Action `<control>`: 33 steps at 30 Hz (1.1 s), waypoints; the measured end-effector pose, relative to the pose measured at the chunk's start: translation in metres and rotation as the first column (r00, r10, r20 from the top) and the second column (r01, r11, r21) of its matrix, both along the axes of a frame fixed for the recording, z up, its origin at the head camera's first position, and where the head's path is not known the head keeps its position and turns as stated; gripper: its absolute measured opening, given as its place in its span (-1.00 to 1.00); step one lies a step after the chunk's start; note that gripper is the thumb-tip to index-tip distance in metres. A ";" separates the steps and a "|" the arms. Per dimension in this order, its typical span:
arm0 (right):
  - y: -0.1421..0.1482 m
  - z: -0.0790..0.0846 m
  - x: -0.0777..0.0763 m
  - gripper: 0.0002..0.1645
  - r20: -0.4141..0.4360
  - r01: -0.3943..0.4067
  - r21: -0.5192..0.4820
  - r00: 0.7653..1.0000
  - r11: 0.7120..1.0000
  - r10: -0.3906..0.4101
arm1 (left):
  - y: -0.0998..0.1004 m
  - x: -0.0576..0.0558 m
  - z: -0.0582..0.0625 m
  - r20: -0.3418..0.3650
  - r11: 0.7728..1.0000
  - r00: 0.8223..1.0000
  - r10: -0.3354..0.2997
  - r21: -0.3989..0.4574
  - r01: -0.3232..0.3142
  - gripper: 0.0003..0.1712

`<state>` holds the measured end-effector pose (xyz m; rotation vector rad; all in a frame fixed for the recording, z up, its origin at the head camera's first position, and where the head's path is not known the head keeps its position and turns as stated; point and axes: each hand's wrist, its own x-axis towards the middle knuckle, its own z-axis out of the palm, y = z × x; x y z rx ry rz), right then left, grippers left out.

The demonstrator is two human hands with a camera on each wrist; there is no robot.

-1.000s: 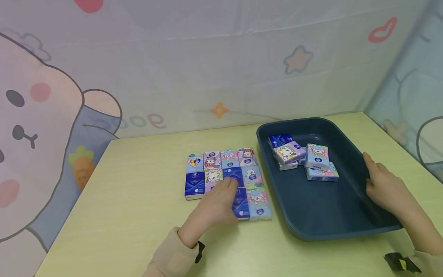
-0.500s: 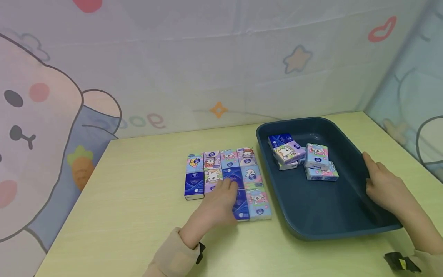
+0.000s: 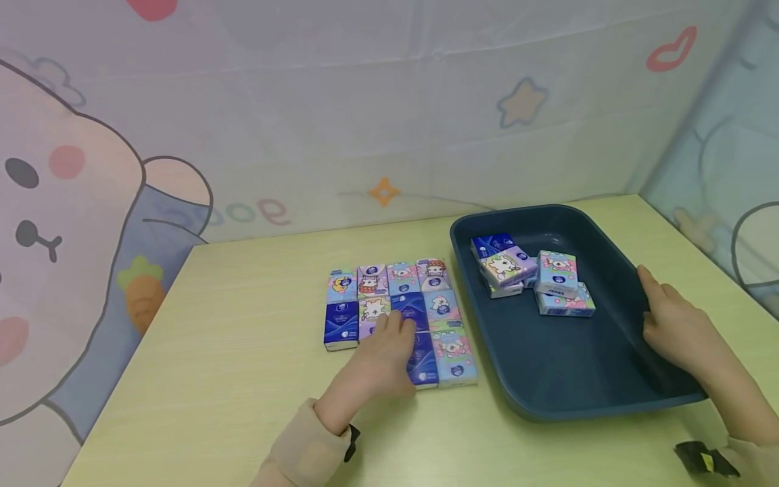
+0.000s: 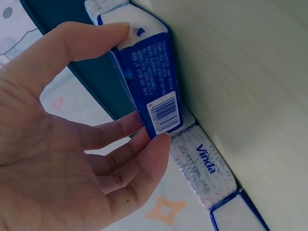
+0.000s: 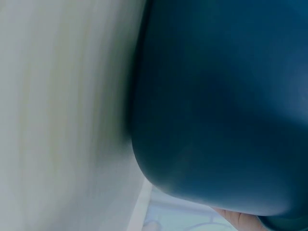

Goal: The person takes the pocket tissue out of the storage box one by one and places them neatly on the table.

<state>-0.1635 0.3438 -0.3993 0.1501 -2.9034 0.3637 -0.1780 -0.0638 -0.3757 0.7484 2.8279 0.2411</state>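
My left hand [image 3: 380, 355] pinches a dark blue tissue pack [image 3: 425, 358] in the near row of a tight block of packs. In the left wrist view, the thumb [image 4: 108, 34] is on one end of this pack and the fingertips are at the other, with its barcode side showing. A pack marked Vinda [image 4: 204, 166] sits beside it. On the right, my right hand [image 3: 684, 335] grips the side rim of a dark teal tray [image 3: 566, 372]. The tray's outer wall fills most of the right wrist view, where a bit of the fingers [image 5: 243, 221] shows below it.
Several tissue packs lie loosely in the tray's far left part, among them a purple one [image 3: 508, 266] and a light blue one [image 3: 558, 270]. The block of packs stands just left of the tray on the pale wooden table [image 3: 243, 352]. A printed cloth [image 3: 316, 135] hangs behind.
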 end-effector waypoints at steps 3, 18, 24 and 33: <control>0.000 0.000 0.000 -0.15 -0.002 0.000 0.000 1.000 1.000 0.000 | -0.001 -0.001 0.000 0.010 1.000 1.000 0.003 0.003 -0.003 0.07; 0.000 0.000 -0.001 -0.15 0.011 -0.001 -0.005 1.000 1.000 0.001 | -0.001 0.000 0.002 0.020 1.000 1.000 -0.003 0.004 0.003 0.04; 0.000 0.000 -0.001 -0.14 0.012 -0.006 -0.004 1.000 1.000 0.006 | -0.002 0.000 0.005 0.002 1.000 1.000 -0.012 -0.004 0.012 0.01; 0.001 -0.001 -0.002 -0.14 -0.006 -0.006 0.003 1.000 1.000 0.006 | -0.003 0.000 0.006 0.019 0.999 1.000 -0.009 0.035 0.009 0.03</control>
